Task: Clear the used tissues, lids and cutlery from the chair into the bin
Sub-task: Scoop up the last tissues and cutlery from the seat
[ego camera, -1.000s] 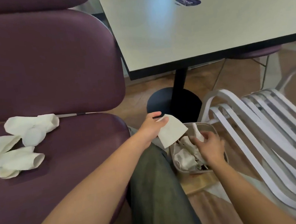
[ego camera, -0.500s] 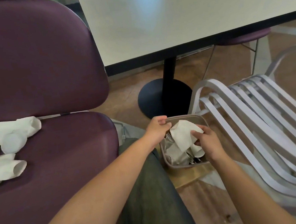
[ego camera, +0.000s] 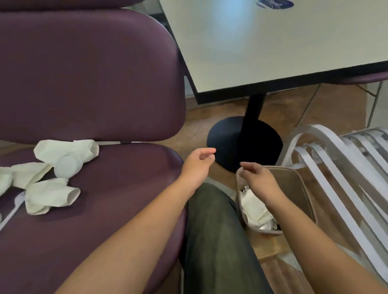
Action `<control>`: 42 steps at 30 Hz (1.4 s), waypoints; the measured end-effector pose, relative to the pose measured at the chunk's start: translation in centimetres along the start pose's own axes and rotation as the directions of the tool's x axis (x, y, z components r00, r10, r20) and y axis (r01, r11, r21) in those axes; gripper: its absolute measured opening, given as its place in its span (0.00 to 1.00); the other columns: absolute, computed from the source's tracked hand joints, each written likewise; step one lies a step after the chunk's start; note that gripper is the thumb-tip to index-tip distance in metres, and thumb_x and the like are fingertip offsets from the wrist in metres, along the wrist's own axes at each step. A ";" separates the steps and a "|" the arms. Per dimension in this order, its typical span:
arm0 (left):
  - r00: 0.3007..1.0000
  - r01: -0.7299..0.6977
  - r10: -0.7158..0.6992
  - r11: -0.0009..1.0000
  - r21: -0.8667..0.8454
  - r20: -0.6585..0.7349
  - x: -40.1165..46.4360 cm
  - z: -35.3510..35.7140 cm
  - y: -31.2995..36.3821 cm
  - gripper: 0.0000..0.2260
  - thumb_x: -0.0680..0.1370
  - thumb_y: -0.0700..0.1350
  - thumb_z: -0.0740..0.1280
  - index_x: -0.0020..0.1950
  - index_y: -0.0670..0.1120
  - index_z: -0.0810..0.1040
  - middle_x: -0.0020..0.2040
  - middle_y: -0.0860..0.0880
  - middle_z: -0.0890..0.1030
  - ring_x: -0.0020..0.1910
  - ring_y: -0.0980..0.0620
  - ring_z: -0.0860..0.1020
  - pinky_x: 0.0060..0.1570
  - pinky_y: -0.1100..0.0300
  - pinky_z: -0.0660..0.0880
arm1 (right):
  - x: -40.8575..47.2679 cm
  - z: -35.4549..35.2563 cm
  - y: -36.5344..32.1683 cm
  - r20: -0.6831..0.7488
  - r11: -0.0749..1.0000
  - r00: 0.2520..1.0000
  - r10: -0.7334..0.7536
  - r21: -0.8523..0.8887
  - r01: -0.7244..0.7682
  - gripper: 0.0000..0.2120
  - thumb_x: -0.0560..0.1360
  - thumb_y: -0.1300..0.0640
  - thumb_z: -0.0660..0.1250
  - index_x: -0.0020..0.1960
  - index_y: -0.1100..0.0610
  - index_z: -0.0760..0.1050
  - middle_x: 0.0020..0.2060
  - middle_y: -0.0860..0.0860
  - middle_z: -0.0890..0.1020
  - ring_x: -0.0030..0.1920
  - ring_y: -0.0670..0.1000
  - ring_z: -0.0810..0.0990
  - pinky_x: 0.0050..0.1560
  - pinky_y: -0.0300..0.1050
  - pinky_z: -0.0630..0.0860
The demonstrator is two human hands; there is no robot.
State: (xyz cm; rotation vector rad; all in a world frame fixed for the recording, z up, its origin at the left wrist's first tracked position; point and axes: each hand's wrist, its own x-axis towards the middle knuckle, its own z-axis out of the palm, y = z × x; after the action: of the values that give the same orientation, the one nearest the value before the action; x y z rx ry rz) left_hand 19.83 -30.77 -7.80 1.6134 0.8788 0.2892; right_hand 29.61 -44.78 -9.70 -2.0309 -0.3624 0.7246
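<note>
The purple padded chair (ego camera: 106,226) fills the left side, its seat carrying the remaining litter. Right of the chair stands a white-topped table (ego camera: 273,44) on a black pedestal base (ego camera: 244,142), with a blue round sticker (ego camera: 274,4) on its top. Further right of the chair, at the far edge, are white slatted chairs (ego camera: 362,178). A leg in dark trousers (ego camera: 219,244) lies just beside the chair's seat edge. The beige bin (ego camera: 303,188) sits on the floor right of that leg, well apart from the chair's litter, with a crumpled tissue (ego camera: 253,208) and a fork inside. On the chair seat, toward its left part, lie several used tissues (ego camera: 50,196), a small round white lid (ego camera: 67,166) among them, and a white plastic fork (ego camera: 5,219) partly under one tissue. The left hand (ego camera: 197,164) hovers over the chair's right edge, its grip loose, fingers lightly curled around nothing. The right hand (ego camera: 257,176) is over the bin's near-left rim, fingers relaxed, grip empty.
</note>
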 end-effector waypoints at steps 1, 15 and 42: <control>1.000 -0.008 0.008 1.000 0.008 -0.029 -0.1 -1.1 0.0 0.09 0.80 0.44 0.64 0.60 0.51 0.78 0.58 0.52 0.79 0.58 0.55 0.76 0.52 0.65 0.68 | 0.0 1.1 -1.2 0.012 1.000 0.999 -0.030 -0.001 0.030 0.17 0.80 0.57 0.64 0.69 0.55 0.74 0.63 0.51 0.78 0.62 0.50 0.76 0.57 0.41 0.72; 0.901 0.041 0.010 0.993 0.110 -0.433 -3.9 -19.3 -4.6 0.08 0.79 0.42 0.64 0.56 0.52 0.78 0.51 0.56 0.79 0.52 0.59 0.76 0.52 0.65 0.66 | -1.9 19.2 -11.9 0.350 0.922 0.896 -0.273 -0.171 0.347 0.17 0.78 0.59 0.64 0.66 0.55 0.76 0.62 0.52 0.80 0.52 0.49 0.80 0.54 0.40 0.71; 0.541 0.361 -0.319 0.924 -0.128 -0.778 -5.3 -32.5 -17.2 0.25 0.78 0.57 0.64 0.70 0.44 0.66 0.67 0.43 0.72 0.70 0.42 0.64 0.62 0.54 0.63 | -4.2 37.7 -13.6 0.639 0.802 0.738 -0.218 -0.314 0.509 0.25 0.71 0.47 0.72 0.65 0.56 0.75 0.61 0.54 0.80 0.65 0.59 0.71 0.66 0.50 0.68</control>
State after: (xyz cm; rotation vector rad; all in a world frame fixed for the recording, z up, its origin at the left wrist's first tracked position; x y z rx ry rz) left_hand -10.66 -10.40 -14.02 1.2757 1.8820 0.7429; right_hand 3.26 -14.32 -12.00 -2.0240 -1.3986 1.0580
